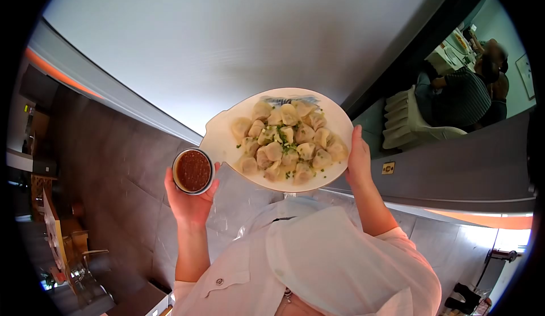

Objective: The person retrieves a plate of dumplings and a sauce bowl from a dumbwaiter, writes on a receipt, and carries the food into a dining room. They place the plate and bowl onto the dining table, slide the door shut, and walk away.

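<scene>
Both hands apart: left hand [193, 199] clamped around a small bowl [193, 171] of red-brown sauce, right hand [358, 157] gripping the plate [213, 140] at its right edge. We see dumplings [284, 140] with chopped green bits over the plate's middle, blue-grey marking near its top edge, unreadable to us. Bowl sits just beside the plate's narrow left end. People [468, 95] sit beyond a doorway.
</scene>
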Demonstrator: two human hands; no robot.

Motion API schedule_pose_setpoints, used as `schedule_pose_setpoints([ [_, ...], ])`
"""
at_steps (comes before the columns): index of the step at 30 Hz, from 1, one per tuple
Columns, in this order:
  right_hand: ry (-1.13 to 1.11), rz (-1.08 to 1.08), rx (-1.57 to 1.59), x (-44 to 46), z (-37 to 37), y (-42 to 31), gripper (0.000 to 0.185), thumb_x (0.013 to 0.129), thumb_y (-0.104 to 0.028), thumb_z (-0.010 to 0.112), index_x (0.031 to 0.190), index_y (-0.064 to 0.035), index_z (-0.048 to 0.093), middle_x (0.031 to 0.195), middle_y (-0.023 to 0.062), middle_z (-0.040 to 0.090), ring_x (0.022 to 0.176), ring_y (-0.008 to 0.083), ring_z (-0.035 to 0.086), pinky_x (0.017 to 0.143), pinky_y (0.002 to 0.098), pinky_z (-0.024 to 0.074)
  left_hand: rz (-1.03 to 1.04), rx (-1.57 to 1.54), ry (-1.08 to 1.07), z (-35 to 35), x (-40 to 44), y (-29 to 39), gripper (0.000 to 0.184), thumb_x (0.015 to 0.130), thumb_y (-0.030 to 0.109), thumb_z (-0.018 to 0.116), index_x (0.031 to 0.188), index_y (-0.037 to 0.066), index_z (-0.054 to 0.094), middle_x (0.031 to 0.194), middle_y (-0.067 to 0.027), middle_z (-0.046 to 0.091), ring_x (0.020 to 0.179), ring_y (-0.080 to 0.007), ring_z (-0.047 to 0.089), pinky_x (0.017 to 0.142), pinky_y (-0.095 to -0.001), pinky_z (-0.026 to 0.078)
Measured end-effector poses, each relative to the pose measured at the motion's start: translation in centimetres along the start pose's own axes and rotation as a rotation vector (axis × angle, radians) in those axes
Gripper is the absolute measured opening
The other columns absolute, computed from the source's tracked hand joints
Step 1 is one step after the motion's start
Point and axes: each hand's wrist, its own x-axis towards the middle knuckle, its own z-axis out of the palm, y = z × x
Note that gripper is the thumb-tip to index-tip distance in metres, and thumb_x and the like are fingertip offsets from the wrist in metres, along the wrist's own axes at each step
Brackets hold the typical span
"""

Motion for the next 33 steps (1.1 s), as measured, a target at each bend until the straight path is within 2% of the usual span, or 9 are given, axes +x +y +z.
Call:
schedule_pose_setpoints([
  [2,-0.010,0.011,-0.030,-0.2,-1.0,0.3,0.059,0.093,-0.049,0.039,0.107,0.0057,0.055,0.100,0.0114,0.061,0.086,0.0154,0.059,0.074,0.0276,0.0476,0.041,-0.007,0.048,-0.8,-1.0,-1.5,0.056,0.090,0.050,0.034,0.124,0.007,0.046,0.119,-0.0115,0.054,0.109,-0.0414,0.050,0.072,-0.0456,0.055],
  [4,-0.020,0.020,-0.061,-0.4,-2.0,0.5,0.060,0.093,-0.049,0.039,0.106,0.0063,0.056,0.100,0.0107,0.060,0.086,0.0142,0.056,0.076,0.0271,0.0451,0.039,-0.052,-0.018,-2.0,-1.8,-3.3,0.054,0.090,0.049,0.037,0.124,0.008,0.048,0.121,-0.0121,0.053,0.113,-0.0416,0.048,0.076,-0.0456,0.054],
  [9,-0.099,0.011,-0.077,0.0,-4.3,2.5,0.059,0.094,-0.048,0.039,0.108,0.0062,0.055,0.100,0.0111,0.060,0.086,0.0140,0.057,0.074,0.0272,0.0466,0.131,-0.072,0.020,-3.9,-4.6,-6.8,0.055,0.092,0.048,0.030,0.123,0.005,0.046,0.118,-0.0145,0.054,0.110,-0.0426,0.050,0.074,-0.0462,0.055],
  [12,-0.209,0.010,-0.086,1.0,-5.8,4.0,0.058,0.094,-0.048,0.038,0.112,0.0054,0.051,0.101,0.0123,0.061,0.087,0.0175,0.062,0.074,0.0293,0.0510,0.150,-0.117,0.083,-5.3,-6.7,-9.3,0.055,0.092,0.048,0.030,0.123,0.006,0.046,0.118,-0.0154,0.054,0.110,-0.0425,0.050,0.075,-0.0466,0.055],
  [14,-0.247,0.026,-0.126,1.4,-7.1,5.4,0.059,0.094,-0.049,0.038,0.112,0.0055,0.051,0.102,0.0124,0.061,0.088,0.0177,0.062,0.075,0.0295,0.0509,0.173,-0.142,0.169,-6.0,-8.4,-11.1,0.056,0.090,0.050,0.035,0.124,0.007,0.047,0.119,-0.0159,0.054,0.111,-0.0414,0.051,0.071,-0.0448,0.056],
  [18,-0.286,0.050,-0.168,0.4,-8.7,6.7,0.060,0.093,-0.049,0.038,0.113,0.0058,0.051,0.106,0.0130,0.059,0.092,0.0184,0.060,0.076,0.0305,0.0505,0.198,-0.166,0.225,-7.6,-10.9,-14.2,0.056,0.089,0.051,0.037,0.122,0.007,0.048,0.118,-0.0158,0.054,0.110,-0.0414,0.051,0.070,-0.0455,0.057],
  [22,-0.306,0.060,-0.087,0.5,-26.1,3.0,0.060,0.094,-0.048,0.036,0.111,0.0080,0.051,0.105,0.0136,0.058,0.090,0.0169,0.059,0.077,0.0291,0.0483,0.233,-0.105,0.226,0.1,-17.1,-29.7,0.055,0.089,0.050,0.037,0.121,0.008,0.049,0.115,-0.0147,0.055,0.108,-0.0419,0.052,0.070,-0.0453,0.056],
  [25,-0.293,0.080,-0.063,0.6,-35.9,1.3,0.059,0.095,-0.047,0.036,0.110,0.0081,0.052,0.104,0.0135,0.059,0.091,0.0174,0.059,0.078,0.0291,0.0486,0.244,-0.079,0.205,3.8,-20.3,-38.7,0.054,0.089,0.050,0.037,0.121,0.008,0.049,0.115,-0.0143,0.055,0.109,-0.0420,0.052,0.070,-0.0451,0.056],
  [33,-0.341,0.055,-0.040,4.8,-48.4,0.4,0.060,0.095,-0.047,0.035,0.113,0.0084,0.051,0.105,0.0138,0.059,0.093,0.0176,0.059,0.079,0.0289,0.0486,0.274,-0.042,0.195,7.9,-20.2,-51.0,0.054,0.089,0.050,0.038,0.120,0.008,0.049,0.115,-0.0138,0.056,0.107,-0.0423,0.052,0.068,-0.0448,0.057],
])
